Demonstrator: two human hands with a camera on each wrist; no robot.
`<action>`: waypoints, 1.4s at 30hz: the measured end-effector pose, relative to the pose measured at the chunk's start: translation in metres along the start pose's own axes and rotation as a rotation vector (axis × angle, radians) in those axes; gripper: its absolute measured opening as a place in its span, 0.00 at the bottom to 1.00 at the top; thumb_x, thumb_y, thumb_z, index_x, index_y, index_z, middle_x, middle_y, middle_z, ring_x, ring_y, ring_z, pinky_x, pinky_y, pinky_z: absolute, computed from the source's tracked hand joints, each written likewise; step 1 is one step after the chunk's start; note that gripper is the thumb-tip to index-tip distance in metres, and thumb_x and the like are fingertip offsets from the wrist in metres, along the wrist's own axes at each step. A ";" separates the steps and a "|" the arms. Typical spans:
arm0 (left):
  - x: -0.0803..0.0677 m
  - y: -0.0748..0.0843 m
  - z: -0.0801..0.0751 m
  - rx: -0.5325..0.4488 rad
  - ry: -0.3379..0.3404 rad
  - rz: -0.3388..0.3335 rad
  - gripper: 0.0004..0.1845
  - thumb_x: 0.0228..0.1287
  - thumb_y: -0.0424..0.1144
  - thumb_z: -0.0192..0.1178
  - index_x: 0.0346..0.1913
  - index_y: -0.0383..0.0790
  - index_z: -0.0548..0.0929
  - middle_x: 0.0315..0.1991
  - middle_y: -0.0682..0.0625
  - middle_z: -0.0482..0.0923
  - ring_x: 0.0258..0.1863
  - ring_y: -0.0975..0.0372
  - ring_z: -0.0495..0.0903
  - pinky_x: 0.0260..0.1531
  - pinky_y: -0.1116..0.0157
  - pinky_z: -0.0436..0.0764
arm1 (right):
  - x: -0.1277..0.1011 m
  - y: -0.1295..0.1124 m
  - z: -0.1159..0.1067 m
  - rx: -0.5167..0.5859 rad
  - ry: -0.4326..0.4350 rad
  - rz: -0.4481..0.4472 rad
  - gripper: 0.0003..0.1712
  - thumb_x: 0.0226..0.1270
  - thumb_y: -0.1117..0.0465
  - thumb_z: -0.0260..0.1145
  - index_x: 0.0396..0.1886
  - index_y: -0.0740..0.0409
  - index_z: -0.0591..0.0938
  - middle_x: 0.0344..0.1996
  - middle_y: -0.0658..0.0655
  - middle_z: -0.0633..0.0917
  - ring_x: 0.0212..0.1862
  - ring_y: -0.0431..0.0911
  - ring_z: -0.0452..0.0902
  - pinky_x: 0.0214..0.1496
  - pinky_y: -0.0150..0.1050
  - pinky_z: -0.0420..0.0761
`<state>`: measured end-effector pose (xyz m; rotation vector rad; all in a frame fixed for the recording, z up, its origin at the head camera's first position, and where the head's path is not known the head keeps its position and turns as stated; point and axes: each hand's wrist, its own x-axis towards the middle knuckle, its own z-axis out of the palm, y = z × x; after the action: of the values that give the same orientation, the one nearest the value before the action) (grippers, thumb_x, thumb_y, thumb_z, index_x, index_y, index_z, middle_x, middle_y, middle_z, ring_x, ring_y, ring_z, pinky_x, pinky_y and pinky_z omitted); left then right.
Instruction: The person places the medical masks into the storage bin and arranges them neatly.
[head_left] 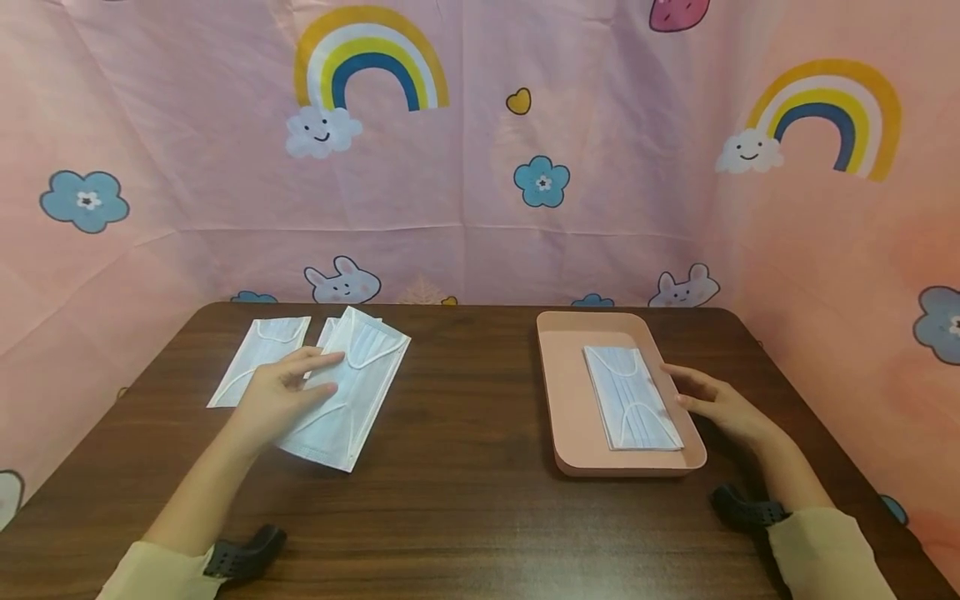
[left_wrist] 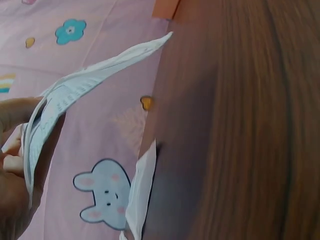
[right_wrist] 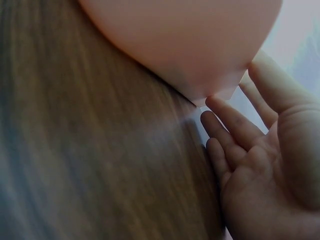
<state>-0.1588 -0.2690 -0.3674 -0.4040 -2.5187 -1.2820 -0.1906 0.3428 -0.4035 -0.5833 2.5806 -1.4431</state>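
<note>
My left hand [head_left: 281,396] pinches a pale blue face mask [head_left: 367,375] with white ear loops, raised over the left part of the table. The left wrist view shows this mask from its edge, bent where the fingers grip it. Beneath and behind it, another face mask [left_wrist: 142,190] lies partly hidden. A further mask [head_left: 258,367] rests flat on the table at the far left. On the right, a pink tray [head_left: 557,400] holds face masks [head_left: 633,400] stacked neatly. My right hand [head_left: 723,408] rests at the tray's right side, fingertips against its wall, fingers loosely extended.
The dark wooden table [head_left: 465,500] carries all of this, with bare wood between the masks and the tray. A pink patterned cloth [head_left: 465,167] hangs behind it and along both sides.
</note>
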 end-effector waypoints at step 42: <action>0.046 0.093 0.131 -0.719 -0.020 -0.116 0.24 0.57 0.19 0.62 0.58 0.34 0.79 0.53 0.45 0.74 0.36 0.52 0.82 0.34 0.58 0.83 | -0.001 -0.001 0.003 0.014 0.010 0.020 0.30 0.72 0.63 0.57 0.71 0.65 0.62 0.69 0.70 0.60 0.67 0.67 0.53 0.61 0.70 0.55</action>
<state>-0.1828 -0.1044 -0.3556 -0.4140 -2.0372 -2.2194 -0.1886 0.3410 -0.4044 -0.5482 2.5737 -1.4606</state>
